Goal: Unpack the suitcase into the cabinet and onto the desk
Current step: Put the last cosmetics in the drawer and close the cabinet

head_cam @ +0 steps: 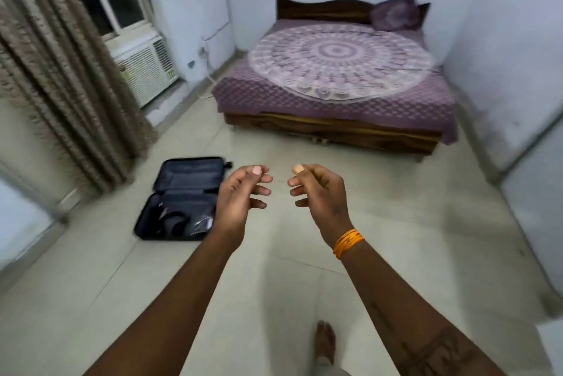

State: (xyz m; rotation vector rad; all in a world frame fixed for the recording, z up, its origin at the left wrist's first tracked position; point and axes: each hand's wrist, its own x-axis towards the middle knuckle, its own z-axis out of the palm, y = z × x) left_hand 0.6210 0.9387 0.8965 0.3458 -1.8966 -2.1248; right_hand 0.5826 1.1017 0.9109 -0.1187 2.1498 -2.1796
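A dark suitcase (182, 199) lies open on the tiled floor at the left, lid folded back toward the curtain. Its lower half holds black headphones (170, 220) and a clear packet with cables (201, 223). My left hand (243, 193) hangs in the air just right of the suitcase, fingers loosely curled, holding nothing. My right hand (316, 190) is level with it a little further right, also loosely curled and empty, an orange thread band on its wrist. Both hands are well above the floor.
A bed (335, 83) with a purple patterned cover stands ahead against the far wall. A brown curtain (61, 71) and a window air conditioner (146, 71) are at the left. White panels (530, 187) line the right side. My bare foot (324, 342) stands on the floor below.
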